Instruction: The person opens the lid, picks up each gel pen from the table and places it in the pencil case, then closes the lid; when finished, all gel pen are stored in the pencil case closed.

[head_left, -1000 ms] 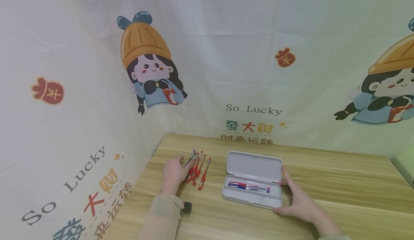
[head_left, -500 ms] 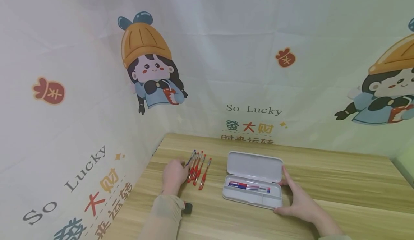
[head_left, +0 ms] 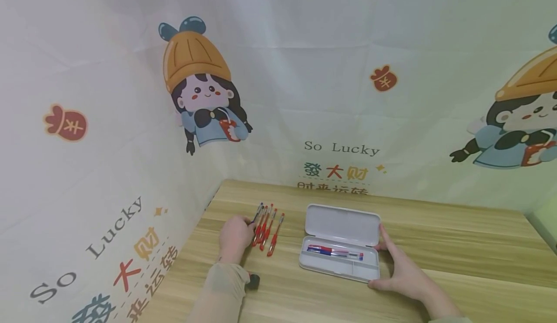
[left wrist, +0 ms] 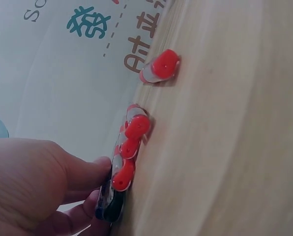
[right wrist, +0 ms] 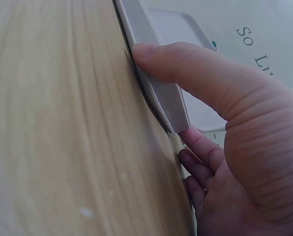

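Several red gel pens (head_left: pixel 264 233) lie in a loose row on the table, one a little apart on the right. At the row's left edge is a dark blue pen (left wrist: pixel 103 201), with another dark cap close against it. My left hand (head_left: pixel 236 236) pinches the blue pen between thumb and fingers; its fingertips are partly hidden. An open white pencil case (head_left: pixel 343 220) lies to the right, with red and blue pens (head_left: pixel 332 252) in its back compartment. My right hand (head_left: pixel 402 272) grips the case's right end, thumb (right wrist: pixel 168 59) at the front, fingers behind.
The wooden table (head_left: pixel 457 260) meets a printed cloth backdrop (head_left: pixel 278 71) at the back and left. A small black object (head_left: pixel 252 281) shows beside my left sleeve (head_left: pixel 222 286). The case's lid (head_left: pixel 343 224) leans back towards the backdrop.
My left hand has drawn back slightly from over the pens, its fingers now closer in at the blue pen. My right hand and the pencil case have stayed put.
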A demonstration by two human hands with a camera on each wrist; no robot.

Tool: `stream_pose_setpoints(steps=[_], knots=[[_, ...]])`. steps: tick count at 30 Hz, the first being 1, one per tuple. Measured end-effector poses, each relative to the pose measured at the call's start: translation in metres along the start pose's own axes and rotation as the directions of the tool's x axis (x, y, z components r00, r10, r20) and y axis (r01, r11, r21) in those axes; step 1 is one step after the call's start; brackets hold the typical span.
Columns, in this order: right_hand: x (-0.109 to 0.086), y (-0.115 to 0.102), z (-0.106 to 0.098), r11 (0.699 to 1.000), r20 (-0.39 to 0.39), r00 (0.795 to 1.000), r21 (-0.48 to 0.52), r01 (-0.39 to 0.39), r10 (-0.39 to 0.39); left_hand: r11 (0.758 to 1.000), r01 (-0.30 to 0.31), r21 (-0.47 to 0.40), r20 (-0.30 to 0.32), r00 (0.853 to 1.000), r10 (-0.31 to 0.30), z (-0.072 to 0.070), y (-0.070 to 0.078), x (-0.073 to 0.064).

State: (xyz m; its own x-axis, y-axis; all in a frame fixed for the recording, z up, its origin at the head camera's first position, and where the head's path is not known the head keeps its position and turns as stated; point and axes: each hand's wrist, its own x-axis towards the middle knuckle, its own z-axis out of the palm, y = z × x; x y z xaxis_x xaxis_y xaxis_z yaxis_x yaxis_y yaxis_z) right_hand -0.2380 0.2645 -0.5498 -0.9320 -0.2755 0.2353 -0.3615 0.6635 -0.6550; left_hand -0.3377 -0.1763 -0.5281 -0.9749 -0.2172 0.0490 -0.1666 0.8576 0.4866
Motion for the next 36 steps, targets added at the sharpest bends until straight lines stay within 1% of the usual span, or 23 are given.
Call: stream_pose_setpoints(steps=[2,6,10,15,17,19,22,27,30,36], knots=[[0.0,0.0,0.0,1.0,-0.004,1.0,-0.002,0.004,-0.004,1.0,0.008,-0.008,0.0,1.0,-0.008,0.0,0.001,0.0],[0.001,0.001,0.0,1.0,-0.004,1.0,-0.015,0.004,-0.004,1.0,0.005,-0.024,-0.015,1.0,-0.005,-0.001,0.001,-0.001],[0.001,0.001,0.001,1.0,0.0,1.0,-0.019,-0.001,0.001,0.999,-0.002,-0.04,-0.025,1.0,0.001,0.0,0.0,-0.001],[0.001,0.0,0.001,0.999,0.007,1.0,-0.032,-0.007,0.007,0.998,0.006,-0.055,-0.031,0.999,-0.007,0.0,-0.002,0.001],[0.001,0.0,0.001,0.999,0.007,1.0,-0.032,-0.007,0.007,0.999,0.008,-0.053,-0.041,0.999,-0.01,-0.001,-0.001,0.001],[0.001,-0.001,0.001,1.0,0.005,1.0,-0.03,-0.006,0.006,0.998,-0.003,-0.063,-0.052,0.999,0.0,-0.001,0.002,0.0],[0.001,-0.001,0.0,1.0,0.001,1.0,-0.027,-0.005,0.005,0.996,-0.036,-0.081,-0.068,0.997,0.031,-0.002,0.01,-0.002],[0.0,-0.002,0.0,1.0,-0.002,1.0,-0.031,-0.003,0.003,0.986,-0.122,-0.111,-0.108,0.988,0.11,-0.001,0.024,-0.007],[0.0,-0.001,0.0,1.0,-0.005,1.0,-0.031,-0.001,0.001,0.976,-0.181,-0.118,-0.144,0.976,0.164,0.0,0.033,-0.01],[0.0,0.0,0.0,1.0,-0.001,1.0,-0.024,0.002,-0.002,0.951,-0.283,-0.124,-0.155,0.952,0.263,0.002,0.051,-0.02]])
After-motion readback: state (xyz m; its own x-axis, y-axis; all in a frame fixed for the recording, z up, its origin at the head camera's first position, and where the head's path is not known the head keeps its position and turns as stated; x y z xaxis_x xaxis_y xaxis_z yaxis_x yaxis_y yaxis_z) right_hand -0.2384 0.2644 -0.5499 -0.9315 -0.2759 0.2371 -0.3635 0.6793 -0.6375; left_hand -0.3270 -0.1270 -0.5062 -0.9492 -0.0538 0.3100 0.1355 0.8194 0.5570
